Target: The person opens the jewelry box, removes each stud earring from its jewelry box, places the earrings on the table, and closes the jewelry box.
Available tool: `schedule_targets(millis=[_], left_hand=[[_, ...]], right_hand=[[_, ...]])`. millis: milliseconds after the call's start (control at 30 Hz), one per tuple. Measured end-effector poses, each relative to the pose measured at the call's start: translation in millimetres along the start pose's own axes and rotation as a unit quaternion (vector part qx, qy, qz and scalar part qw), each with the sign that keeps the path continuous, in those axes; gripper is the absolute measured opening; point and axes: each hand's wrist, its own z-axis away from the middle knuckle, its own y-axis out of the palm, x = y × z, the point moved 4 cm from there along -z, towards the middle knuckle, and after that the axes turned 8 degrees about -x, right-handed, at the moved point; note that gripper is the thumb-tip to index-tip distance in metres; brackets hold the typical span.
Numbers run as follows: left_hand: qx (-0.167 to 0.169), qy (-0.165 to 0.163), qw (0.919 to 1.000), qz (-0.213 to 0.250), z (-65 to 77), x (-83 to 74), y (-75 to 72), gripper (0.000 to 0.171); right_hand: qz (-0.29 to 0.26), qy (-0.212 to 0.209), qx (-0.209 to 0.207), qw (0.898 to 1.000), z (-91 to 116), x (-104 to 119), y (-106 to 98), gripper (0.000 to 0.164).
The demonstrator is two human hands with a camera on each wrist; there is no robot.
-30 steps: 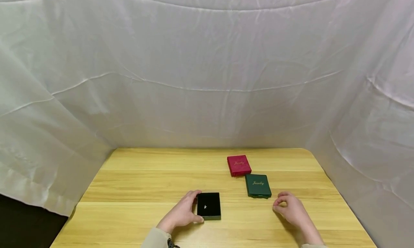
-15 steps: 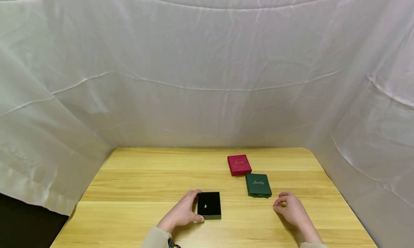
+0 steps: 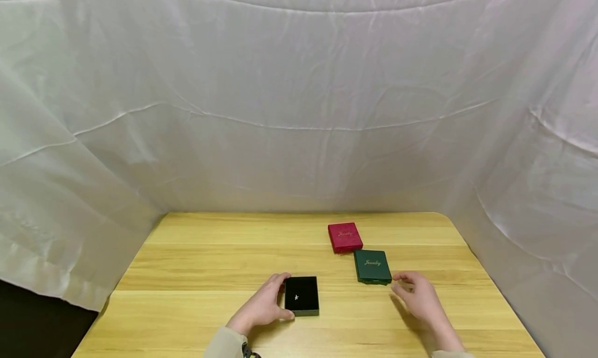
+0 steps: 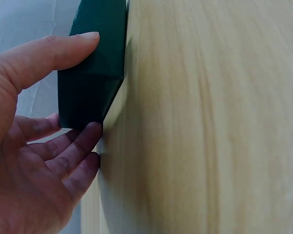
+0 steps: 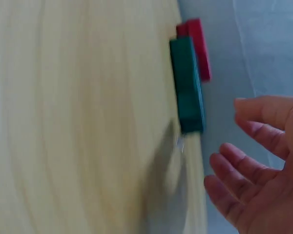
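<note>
On the left, an open dark green jewelry box base with a black lining holds a small silver star-shaped piece. My left hand holds this base by its left side, thumb on the front wall and fingers at the back corner. The left wrist view shows the thumb pressed on the green wall. My right hand hovers over the table with thumb and fingers apart and nothing between them. Its fingertips are beside a green lid lettered "Jewelry".
A red "Jewelry" box lies behind the green lid, its corner near the lid's. All sit on a wooden table with pale cloth hanging behind and at both sides. A tiny bright spot shows below the green lid.
My right hand's thumb and forefinger, curled together before, have parted, and the hand has shifted slightly toward the green lid. The left hand and the box base stay as they were.
</note>
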Motion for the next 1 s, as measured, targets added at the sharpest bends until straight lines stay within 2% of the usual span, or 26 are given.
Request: schedule_targets(millis=[167, 267, 467, 667, 1000], left_hand=[[-0.002, 0.005, 1.0, 0.002, -0.1, 0.1, -0.3, 0.091], [-0.002, 0.003, 1.0, 0.001, -0.1, 0.4, -0.6, 0.092], [0.0, 0.006, 1.0, 0.007, 0.0, 0.0, -0.4, 0.091], [0.0, 0.005, 0.9999, 0.011, 0.3, -0.4, -0.5, 0.091], [0.002, 0.012, 0.9999, 0.003, -0.2, 0.5, -0.4, 0.089]], right_hand=[[-0.06, -0.031, -0.001, 0.998, 0.1, 27.0, 19.1, 0.023], [-0.088, -0.056, 0.014, 0.994, 0.0, 45.1, 35.7, 0.025], [-0.137, -0.123, 0.098, 0.978, 4.6, 78.8, 70.9, 0.03], [-0.135, -0.159, 0.156, 0.966, 6.7, 96.3, 100.5, 0.036], [-0.087, -0.187, 0.188, 0.96, 1.4, 111.6, 134.2, 0.028]])
